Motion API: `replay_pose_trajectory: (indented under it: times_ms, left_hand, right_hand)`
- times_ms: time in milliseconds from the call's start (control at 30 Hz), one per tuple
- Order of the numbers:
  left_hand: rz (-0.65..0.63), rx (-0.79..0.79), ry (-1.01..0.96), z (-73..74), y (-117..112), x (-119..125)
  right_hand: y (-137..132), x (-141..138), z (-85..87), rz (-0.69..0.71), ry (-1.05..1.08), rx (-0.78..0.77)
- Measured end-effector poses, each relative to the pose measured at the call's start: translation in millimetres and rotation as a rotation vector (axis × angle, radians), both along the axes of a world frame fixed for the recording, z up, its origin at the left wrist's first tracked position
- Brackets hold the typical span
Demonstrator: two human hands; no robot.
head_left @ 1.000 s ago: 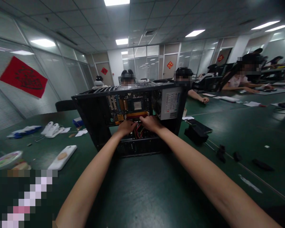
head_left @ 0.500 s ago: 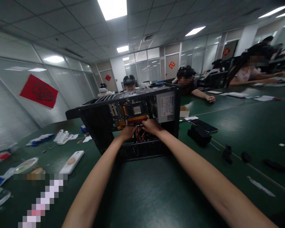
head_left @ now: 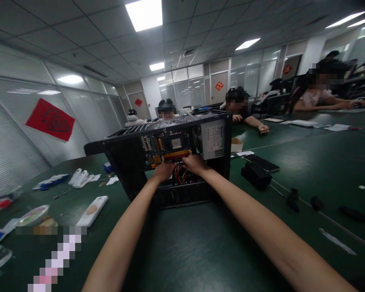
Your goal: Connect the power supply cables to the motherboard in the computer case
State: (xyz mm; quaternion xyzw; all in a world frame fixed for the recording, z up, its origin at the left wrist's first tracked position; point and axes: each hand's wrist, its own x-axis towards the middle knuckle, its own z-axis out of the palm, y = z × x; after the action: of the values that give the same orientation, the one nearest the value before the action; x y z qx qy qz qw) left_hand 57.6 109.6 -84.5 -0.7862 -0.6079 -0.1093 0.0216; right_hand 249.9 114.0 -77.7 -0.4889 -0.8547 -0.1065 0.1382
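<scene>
Computer case [head_left: 120, 162]: at 12 o'clock on the green tabletop [head_left: 182, 247], open side towards me; I'd expect it heavy and stiff, best held by its frame edges.
Left hand [head_left: 163, 172]: at the circuit board's lower edge, fingers curled inward; I cannot tell whether it grips anything.
Circuit board [head_left: 166, 140]: mounted upright behind and above both hands; I'd treat it as fragile and touch only its edges.
Wire bundle [head_left: 180, 174]: between the hands; soft, I'd guess, and ready to snag a finger.
Right hand [head_left: 195, 164]: by the right end of the red slots [head_left: 178, 155], fingers bent; its grip is hidden from me, so I cannot tell.
Power supply [head_left: 213, 140]: just above the right hand, probably the case's weightiest part; it crowds my reach.
Lower rail [head_left: 190, 190]: crosses below both hands, in the way of a low approach.
Bowl [head_left: 34, 215]: 10 o'clock, well apart.
White slab [head_left: 93, 211]: nearer 11 o'clock, left of the case.
Black block [head_left: 256, 174]: 1 o'clock, right of the case.
Clear strip [head_left: 337, 241]: 2 o'clock, well apart from the case.
</scene>
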Motion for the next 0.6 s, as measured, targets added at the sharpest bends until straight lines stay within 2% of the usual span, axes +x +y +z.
replay_pose_trajectory:
  times_ms: [200, 300, 500, 600]
  left_hand:
    - [0.007, 0.000, -0.013, 3.1, -5, -3]
    - [0.051, 0.038, -0.054, 7.7, -10, -10]
    - [0.235, 0.384, -0.176, 19.7, -25, -21]
    - [0.295, 0.420, -0.165, 23.0, -28, -20]
  right_hand:
    - [-1, 0, 1.3, 0.003, 0.051, -0.015]
    - [-2, 1, 0.2, 0.005, 0.076, -0.010]
    - [-6, 12, -5.4, 0.009, 0.174, 0.022]
    - [-7, 14, -4.9, -0.078, 0.252, 0.065]
